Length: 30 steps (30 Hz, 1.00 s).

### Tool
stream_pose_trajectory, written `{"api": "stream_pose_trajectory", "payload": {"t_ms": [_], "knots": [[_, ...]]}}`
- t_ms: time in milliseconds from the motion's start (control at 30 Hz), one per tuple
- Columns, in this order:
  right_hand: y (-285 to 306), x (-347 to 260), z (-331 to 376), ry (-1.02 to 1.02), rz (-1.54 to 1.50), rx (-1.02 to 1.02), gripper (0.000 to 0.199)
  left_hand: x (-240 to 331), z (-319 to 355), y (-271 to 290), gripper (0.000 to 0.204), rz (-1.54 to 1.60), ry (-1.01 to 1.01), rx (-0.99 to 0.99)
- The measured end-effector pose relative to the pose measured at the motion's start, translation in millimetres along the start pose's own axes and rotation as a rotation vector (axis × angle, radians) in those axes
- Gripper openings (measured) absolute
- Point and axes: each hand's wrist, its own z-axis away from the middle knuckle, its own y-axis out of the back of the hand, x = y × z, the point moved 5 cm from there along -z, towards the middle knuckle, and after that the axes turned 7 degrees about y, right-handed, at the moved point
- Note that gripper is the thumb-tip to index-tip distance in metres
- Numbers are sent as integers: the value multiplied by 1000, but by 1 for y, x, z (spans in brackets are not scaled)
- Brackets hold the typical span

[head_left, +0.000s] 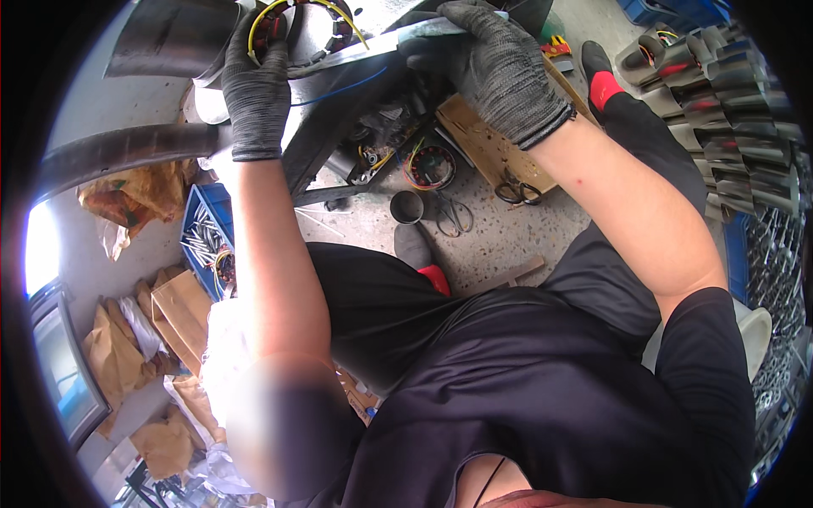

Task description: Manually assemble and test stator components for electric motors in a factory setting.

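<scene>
My left hand (pixel 257 106), in a dark grey knit glove, is closed on the edge of a ring-shaped wound stator (pixel 333 36) at the top. A yellow wire (pixel 326 7) loops over this ring and a blue wire (pixel 350 85) trails off below it. My right hand (pixel 501 80), gloved alike, grips a long, flat, pale metal bar (pixel 364 52). The bar slants from beside the stator up into that hand, and its exact kind is unclear. A grey metal cylinder (pixel 174 38) lies to the left of the stator.
Below the bench are a second wound stator (pixel 431 164), scissors (pixel 455 217), a small metal cup (pixel 406 207) and a cardboard box (pixel 474 127) with black-handled scissors (pixel 517 193). A blue bin (pixel 208 212) of metal pins stands left; stacked metal sleeves (pixel 720 118) fill the right.
</scene>
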Motion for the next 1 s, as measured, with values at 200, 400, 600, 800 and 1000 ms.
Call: {"api": "stream_pose_trajectory", "payload": {"t_ms": [200,400,600,800,1000], "knots": [[0,-12,-2,121,103,-6,24,0,-2,-2,54,8,35,13],[-8,-17,-3,257,357,-251,21,6,2,-5,60,34,25,39],[-15,-16,7,245,432,-265,19,8,0,-3,55,-112,5,109],[8,-18,-11,23,93,-152,19,0,-6,1,53,-67,-20,133],[5,-18,-8,-202,-92,-259,25,0,-4,5,50,-216,-70,198]]}}
